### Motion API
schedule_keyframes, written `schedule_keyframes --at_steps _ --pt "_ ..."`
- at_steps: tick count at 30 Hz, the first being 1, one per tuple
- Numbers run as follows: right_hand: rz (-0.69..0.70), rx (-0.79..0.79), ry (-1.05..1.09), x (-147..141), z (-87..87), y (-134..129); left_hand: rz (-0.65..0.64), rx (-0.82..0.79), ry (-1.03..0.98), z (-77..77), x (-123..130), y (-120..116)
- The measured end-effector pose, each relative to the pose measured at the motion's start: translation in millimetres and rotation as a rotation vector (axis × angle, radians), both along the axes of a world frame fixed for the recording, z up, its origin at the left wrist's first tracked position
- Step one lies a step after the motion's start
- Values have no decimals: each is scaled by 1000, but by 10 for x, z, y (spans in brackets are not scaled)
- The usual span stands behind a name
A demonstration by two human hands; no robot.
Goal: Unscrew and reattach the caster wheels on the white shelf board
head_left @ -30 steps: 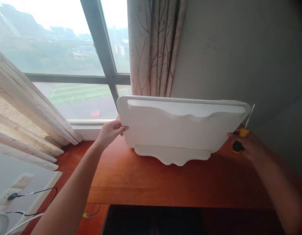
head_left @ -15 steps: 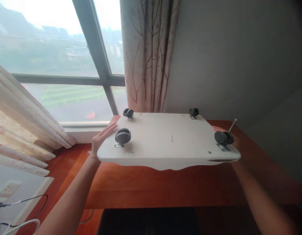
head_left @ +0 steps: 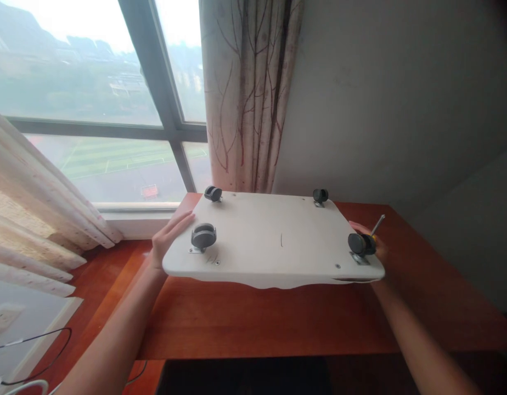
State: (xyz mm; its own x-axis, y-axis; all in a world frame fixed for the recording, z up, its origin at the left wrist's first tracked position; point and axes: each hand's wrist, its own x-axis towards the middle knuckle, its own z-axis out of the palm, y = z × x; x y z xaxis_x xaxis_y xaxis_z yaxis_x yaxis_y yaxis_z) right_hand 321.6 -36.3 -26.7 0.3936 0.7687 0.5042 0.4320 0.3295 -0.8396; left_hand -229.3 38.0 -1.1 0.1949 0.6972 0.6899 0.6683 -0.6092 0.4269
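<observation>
A white caster-wheeled board [head_left: 253, 241] lies wheels up between my two hands, its near edge wavy. My left hand [head_left: 165, 241] grips its left edge, fingers laid along the side. At the opposite end, my right hand [head_left: 381, 251] holds the right edge and is partly hidden by a black caster [head_left: 358, 244]. A thin metal shaft [head_left: 377, 224] with a bit of yellow at its base, apparently a screwdriver, sticks up by that hand. Other casters stand at the near left [head_left: 203, 236], far left [head_left: 213, 193] and far right [head_left: 320, 196].
Below the board is a reddish-brown wooden table [head_left: 253, 323]. A window [head_left: 113, 170] and patterned curtains [head_left: 249, 99] are behind and to the left. The grey wall [head_left: 381, 109] rises at the back right. Cables [head_left: 51, 359] hang at the lower left near a wall socket [head_left: 4, 319].
The board's right end has shifted left and slightly down, together with my right hand and the metal shaft. My left hand keeps its hold on the left edge.
</observation>
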Motion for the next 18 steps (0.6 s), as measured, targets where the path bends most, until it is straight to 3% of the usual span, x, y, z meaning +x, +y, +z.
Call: schedule_keyframes --at_steps 9,13,18 --pt "-72 -33 -37 36 -196 191 72 -4 75 -85 -3 221" --pt "-138 -106 -68 17 -279 234 169 -53 112 -139 1 338" --pt "-205 -149 -163 25 -239 194 292 -154 92 -75 32 411"
